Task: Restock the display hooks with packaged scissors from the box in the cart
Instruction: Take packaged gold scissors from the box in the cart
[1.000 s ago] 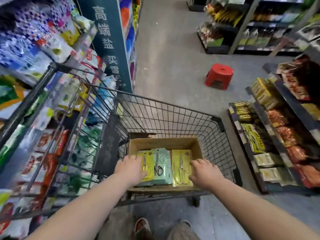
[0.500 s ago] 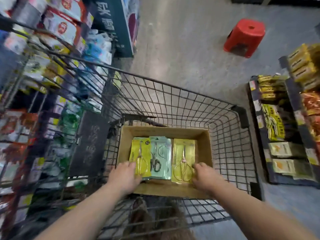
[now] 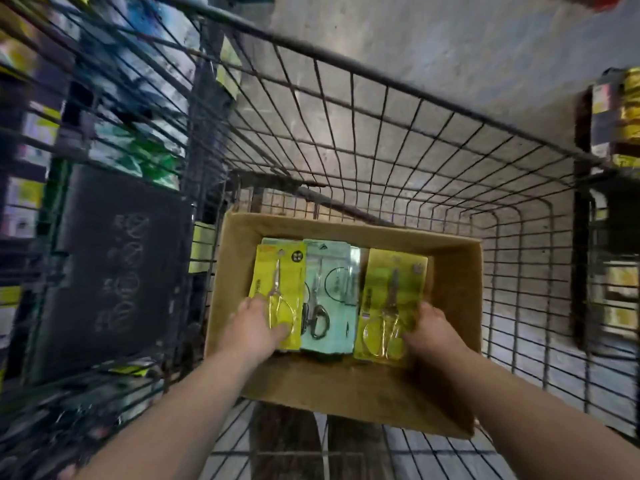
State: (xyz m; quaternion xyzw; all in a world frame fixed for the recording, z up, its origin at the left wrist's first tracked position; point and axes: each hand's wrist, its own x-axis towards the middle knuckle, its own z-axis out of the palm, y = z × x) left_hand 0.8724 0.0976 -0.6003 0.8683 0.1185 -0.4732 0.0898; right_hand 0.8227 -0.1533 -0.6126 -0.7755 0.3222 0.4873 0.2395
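Forearms are extended from the lower edge into a cardboard box [image 3: 346, 393], one on each side. The left hand [image 3: 258, 329] is laid on the lower left corner of the left yellow scissors pack [image 3: 287, 285]. Its grip is closed on that pack, the thumb pressed across the printed front and the fingers curled round the left edge, their tips hidden. The right hand [image 3: 434, 332] is set likewise at the lower right corner of the right yellow scissors pack [image 3: 391, 282], the grip pinching it between a thumb on the front and fingers wrapped over the right edge. Gold-handled scissors are shown through both yellow packs. Between them a mint-green scissors pack [image 3: 329, 268] with black-handled scissors is lying untouched, its left edge overlapped by the left yellow scissors pack. All three are laid flat, side by side, inside the box, with edges of more packs visible beneath. The box is seated in a wire shopping cart [image 3: 381, 140], towards its near left corner. A dark panel [image 3: 114, 271] marked with faint symbols is seen at the cart's left side. Beyond the mesh, grey concrete floor [image 3: 433, 46] is visible. Blurred shelves of packaged goods [image 3: 31, 126] are ranged on the left, and a shelf [image 3: 627, 109] with yellow packets on the right.
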